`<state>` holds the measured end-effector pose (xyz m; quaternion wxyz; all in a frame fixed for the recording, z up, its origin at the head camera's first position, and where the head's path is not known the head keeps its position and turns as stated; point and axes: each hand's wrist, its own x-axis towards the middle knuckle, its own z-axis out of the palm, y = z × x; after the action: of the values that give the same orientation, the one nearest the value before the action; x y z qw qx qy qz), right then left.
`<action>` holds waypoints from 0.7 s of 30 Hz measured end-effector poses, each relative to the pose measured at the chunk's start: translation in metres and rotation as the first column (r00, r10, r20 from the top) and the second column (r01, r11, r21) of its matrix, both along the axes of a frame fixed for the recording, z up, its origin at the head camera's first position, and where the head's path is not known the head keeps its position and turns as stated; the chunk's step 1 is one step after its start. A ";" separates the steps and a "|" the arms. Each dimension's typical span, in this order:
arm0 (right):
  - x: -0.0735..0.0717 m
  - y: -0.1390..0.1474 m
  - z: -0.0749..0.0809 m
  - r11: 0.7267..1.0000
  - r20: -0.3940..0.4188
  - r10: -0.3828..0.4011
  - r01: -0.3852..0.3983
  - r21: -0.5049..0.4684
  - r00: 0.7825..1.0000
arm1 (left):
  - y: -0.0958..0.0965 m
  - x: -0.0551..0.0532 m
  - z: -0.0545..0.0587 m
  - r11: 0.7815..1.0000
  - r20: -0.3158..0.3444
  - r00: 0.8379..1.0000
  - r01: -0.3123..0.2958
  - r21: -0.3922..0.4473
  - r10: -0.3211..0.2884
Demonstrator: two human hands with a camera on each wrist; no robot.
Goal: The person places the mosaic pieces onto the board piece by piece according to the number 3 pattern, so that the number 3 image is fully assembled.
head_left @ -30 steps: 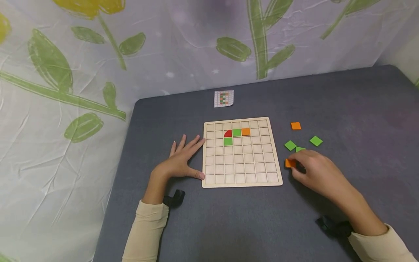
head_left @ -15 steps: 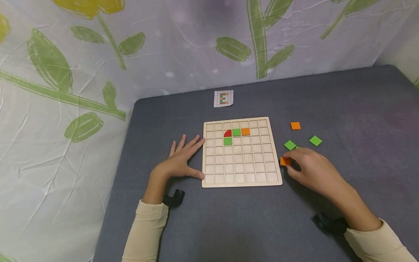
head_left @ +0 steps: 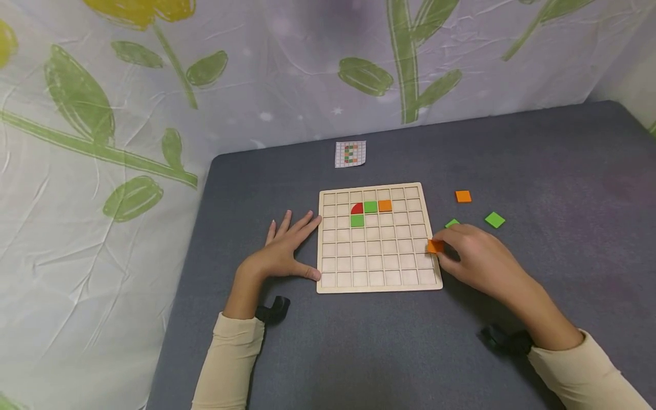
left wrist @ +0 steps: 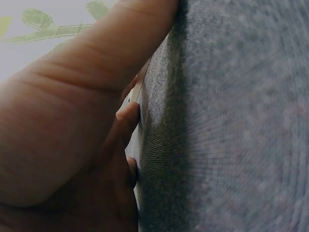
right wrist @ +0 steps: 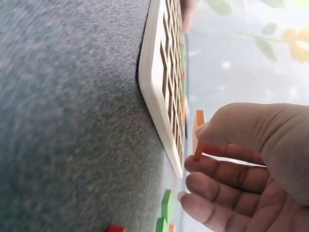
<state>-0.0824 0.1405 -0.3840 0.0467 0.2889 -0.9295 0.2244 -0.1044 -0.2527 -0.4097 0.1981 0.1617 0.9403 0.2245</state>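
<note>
Head: R hand [head_left: 476, 256] pinches an orange sq. tile [head_left: 432, 246], now over the R edge of the wooden grid board [head_left: 376, 262]; half a sec ago it was just off that edge. R hand now hides most of a green sq. tile [head_left: 452, 223]. L hand [head_left: 281, 253] unchanged, fingers spread wide, touching board's L edge.
L wrist: L hand close up, fingertips nr board.
R wrist: orange sq. tile btwn thumb & fingers, raised; red pc. [right wrist: 116, 228] cut off at bottom.

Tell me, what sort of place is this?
Probably an indoor play or puzzle corner: a dark grey table stands by a wrinkled backdrop patterned with yellow flowers and green leaves, and on the table are a wooden grid board and loose coloured tiles.
</note>
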 end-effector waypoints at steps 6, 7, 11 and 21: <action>-0.004 -0.005 0.001 0.998 -0.060 0.043 -0.046 -0.038 0.997 | 0.000 0.000 -0.001 1.000 -0.006 1.000 -0.002 -0.006 0.002; -0.005 -0.007 0.001 0.998 -0.070 0.050 -0.053 -0.042 0.996 | -0.001 0.000 -0.001 1.000 -0.008 1.000 -0.001 -0.007 0.001; -0.007 -0.011 0.001 0.997 -0.085 0.066 -0.070 -0.045 0.994 | 0.000 0.000 -0.001 1.000 -0.004 1.000 -0.001 -0.007 0.001; -0.011 -0.020 0.006 0.997 -0.032 0.077 -0.078 -0.018 0.996 | -0.001 -0.001 -0.002 1.000 -0.006 1.000 -0.003 -0.006 0.003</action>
<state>-0.0939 0.1207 -0.3781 0.0555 0.3278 -0.9145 0.2304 -0.1057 -0.2536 -0.4120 0.1954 0.1602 0.9418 0.2217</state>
